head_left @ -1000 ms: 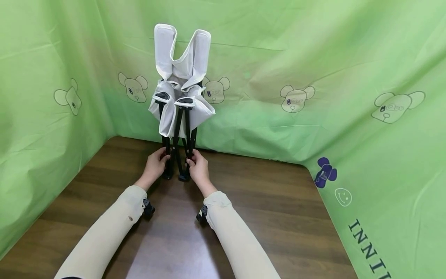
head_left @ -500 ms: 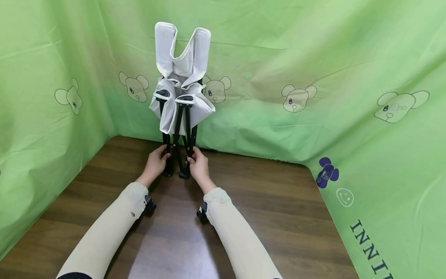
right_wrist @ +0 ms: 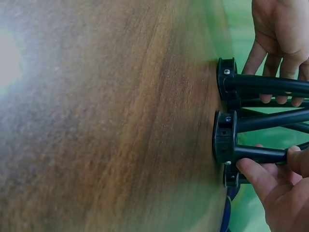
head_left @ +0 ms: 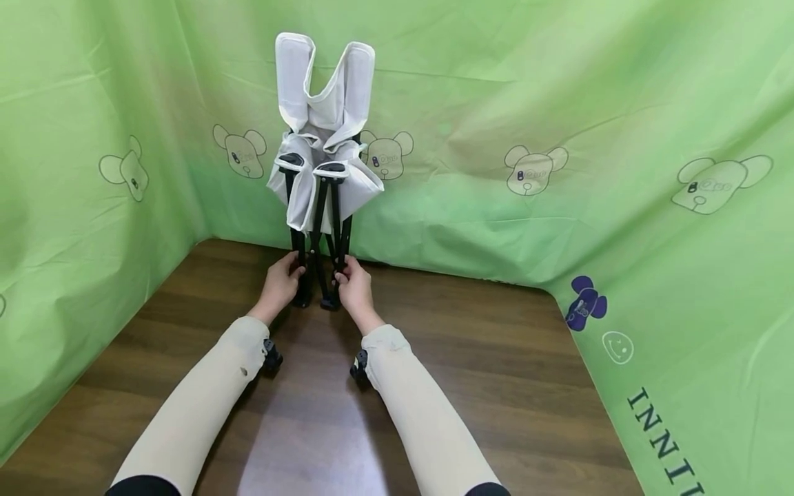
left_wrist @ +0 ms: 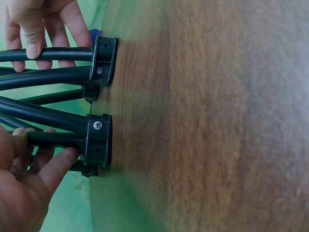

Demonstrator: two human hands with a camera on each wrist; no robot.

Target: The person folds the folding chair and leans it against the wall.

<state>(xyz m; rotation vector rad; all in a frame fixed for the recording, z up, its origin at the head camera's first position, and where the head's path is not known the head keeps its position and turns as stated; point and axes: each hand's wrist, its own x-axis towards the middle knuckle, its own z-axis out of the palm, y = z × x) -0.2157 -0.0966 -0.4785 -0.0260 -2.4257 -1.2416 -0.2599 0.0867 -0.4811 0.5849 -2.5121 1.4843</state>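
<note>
A folded camping chair [head_left: 325,120] of white fabric on black tubular legs [head_left: 318,207] stands upright at the back of the wooden table. My left hand [head_left: 280,282] grips the lower left legs, thumb and fingers around the tubing. On the other side my right hand [head_left: 355,286] holds the lower right legs the same way. Black plastic feet [left_wrist: 99,140] with screws join the tube ends, down at the tabletop in the left wrist view. The right wrist view shows a similar foot [right_wrist: 225,137] beside the right fingers. The legs are bunched close together.
Green cloth walls [head_left: 471,138] with printed bear heads enclose the table [head_left: 484,372] at the back and both sides. The chair's back sits close to the rear cloth. Small black cameras are strapped at both wrists.
The chair and both hands appear slightly higher in the head view, as the whole view shifts a little. Both hands keep their hold on the legs.
</note>
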